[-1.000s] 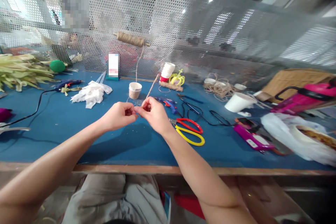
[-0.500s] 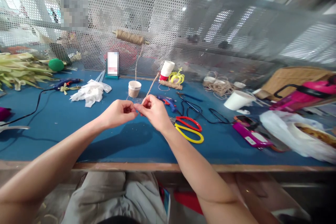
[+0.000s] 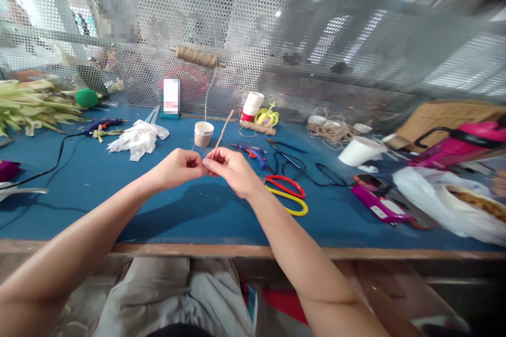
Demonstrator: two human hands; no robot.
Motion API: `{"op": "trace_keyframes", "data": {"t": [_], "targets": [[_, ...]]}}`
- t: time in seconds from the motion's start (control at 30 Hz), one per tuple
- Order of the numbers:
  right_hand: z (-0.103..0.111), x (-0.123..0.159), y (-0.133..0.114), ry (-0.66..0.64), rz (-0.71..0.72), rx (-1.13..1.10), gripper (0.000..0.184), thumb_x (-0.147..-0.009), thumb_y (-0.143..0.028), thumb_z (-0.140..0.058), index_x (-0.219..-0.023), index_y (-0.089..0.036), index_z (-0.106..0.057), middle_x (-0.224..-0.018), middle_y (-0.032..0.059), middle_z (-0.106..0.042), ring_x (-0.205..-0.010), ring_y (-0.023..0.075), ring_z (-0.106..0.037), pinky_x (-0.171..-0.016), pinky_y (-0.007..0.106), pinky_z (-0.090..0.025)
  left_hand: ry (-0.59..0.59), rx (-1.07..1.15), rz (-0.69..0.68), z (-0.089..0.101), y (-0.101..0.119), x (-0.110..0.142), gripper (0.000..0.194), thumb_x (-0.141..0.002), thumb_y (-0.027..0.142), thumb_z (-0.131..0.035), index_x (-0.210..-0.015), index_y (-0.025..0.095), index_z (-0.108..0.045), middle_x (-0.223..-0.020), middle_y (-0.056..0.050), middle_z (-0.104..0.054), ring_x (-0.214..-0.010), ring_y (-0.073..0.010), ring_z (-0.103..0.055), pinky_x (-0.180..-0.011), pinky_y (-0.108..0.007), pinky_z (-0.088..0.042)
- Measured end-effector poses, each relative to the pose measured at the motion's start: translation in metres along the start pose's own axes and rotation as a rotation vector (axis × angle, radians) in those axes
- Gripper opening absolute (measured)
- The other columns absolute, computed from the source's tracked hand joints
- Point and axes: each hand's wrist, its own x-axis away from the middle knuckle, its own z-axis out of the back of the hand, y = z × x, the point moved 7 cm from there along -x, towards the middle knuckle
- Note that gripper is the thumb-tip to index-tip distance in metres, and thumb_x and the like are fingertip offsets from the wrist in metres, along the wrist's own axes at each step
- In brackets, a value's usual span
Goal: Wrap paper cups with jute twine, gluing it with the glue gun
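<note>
My left hand (image 3: 177, 167) and my right hand (image 3: 231, 169) meet above the blue table (image 3: 118, 205), fingertips pinched together. Between them they hold the near end of a thin twine-wrapped stick (image 3: 221, 131) that slants up and away toward the back. A small paper cup (image 3: 203, 134) stands just behind my hands, with a strand of twine hanging into it from a twine spool (image 3: 196, 56) mounted on the mesh wall. Red-and-yellow scissors (image 3: 286, 195) lie right of my right wrist.
A blue glue gun (image 3: 253, 151) and black cables lie behind the scissors. White cloth (image 3: 138, 139) and green leaves (image 3: 31, 105) sit at the left. A white cup (image 3: 358, 152), coiled twine, a pink device (image 3: 377, 205), a plastic bag and a pink bottle crowd the right.
The stick has tilted more upright, its far tip swinging left, while both hands stay pinched together at about the same spot.
</note>
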Motion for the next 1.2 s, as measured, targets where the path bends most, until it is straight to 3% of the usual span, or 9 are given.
{"op": "trace_keyframes", "data": {"t": [0.13,0.43,0.83,1.2], "targets": [[0.0,-0.001,0.002,-0.073,-0.013,0.037,0.017,-0.071,-0.031,-0.06,-0.073,-0.016,-0.053,-0.062,-0.0024,-0.054,-0.057,0.0092,-0.051,-0.058,0.025,-0.042,-0.006,-0.02,0.002,0.002,-0.003,-0.001,0.019,-0.068,0.029,-0.053,-0.059,0.012,-0.051,-0.052,0.005,-0.043,-0.048,-0.0055,-0.034,-0.044,-0.018,-0.025],[0.007,-0.002,0.004,-0.013,-0.009,0.167,0.018,-0.075,-0.033,-0.055,-0.073,-0.016,-0.05,-0.06,-0.0014,-0.054,-0.056,0.0107,-0.052,-0.057,0.026,-0.042,-0.062,-0.077,-0.019,0.005,-0.001,0.0,0.018,-0.071,0.029,-0.049,-0.068,0.013,-0.057,-0.059,0.003,-0.05,-0.054,-0.0078,-0.041,-0.05,-0.02,-0.032],[0.01,-0.001,0.0,0.041,0.011,0.296,0.02,-0.076,-0.034,-0.053,-0.07,-0.015,-0.05,-0.058,-0.0002,-0.054,-0.053,0.0111,-0.05,-0.054,0.026,-0.04,-0.054,-0.08,-0.034,0.005,0.003,0.002,0.013,-0.068,0.025,-0.049,-0.066,0.013,-0.054,-0.059,0.003,-0.05,-0.053,-0.0077,-0.04,-0.05,-0.02,-0.033],[0.008,-0.002,-0.002,0.126,0.052,0.394,0.019,-0.074,-0.031,-0.056,-0.065,-0.015,-0.05,-0.057,-0.0009,-0.053,-0.051,0.0098,-0.046,-0.051,0.023,-0.037,0.049,-0.141,-0.011,0.004,0.001,0.001,0.017,-0.066,0.029,-0.052,-0.057,0.015,-0.048,-0.05,0.005,-0.044,-0.047,-0.0067,-0.036,-0.044,-0.019,-0.028]]}}
